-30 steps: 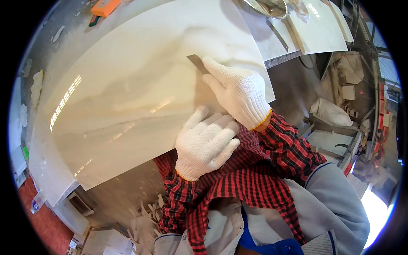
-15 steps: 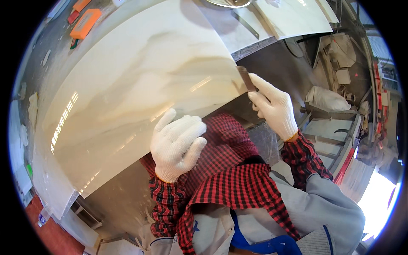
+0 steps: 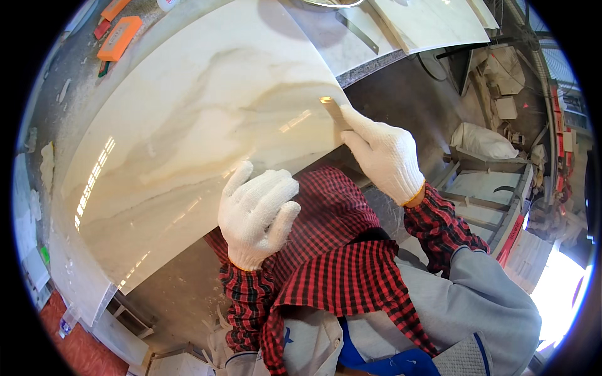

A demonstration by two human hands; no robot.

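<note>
A glossy cream stone slab (image 3: pixel 188 106) with grey-brown veins spreads in front of me. My right hand (image 3: pixel 387 156), in a white knit glove, pinches a small flat rectangular strip (image 3: pixel 332 111) between thumb and fingers. The strip is over the slab's right corner, its far end catching light; whether it is a scraper blade I cannot tell, nor whether it touches the surface. My left hand (image 3: pixel 256 210), gloved alike, is at the slab's near edge with its fingers loosely bent and thumb apart. Nothing shows in it.
Orange blocks (image 3: pixel 119 39) lie at the far left. Beyond the slab are a metal bowl (image 3: pixel 332 4), a flat metal strip (image 3: pixel 357 32) and another pale slab (image 3: pixel 433 28). A white sack (image 3: pixel 483 141) sits by a metal frame (image 3: pixel 501 207) on the right.
My right hand has moved left with the strip, from beside the slab's right edge to over its corner. The strip has tilted and now shines. My left hand has barely moved.
</note>
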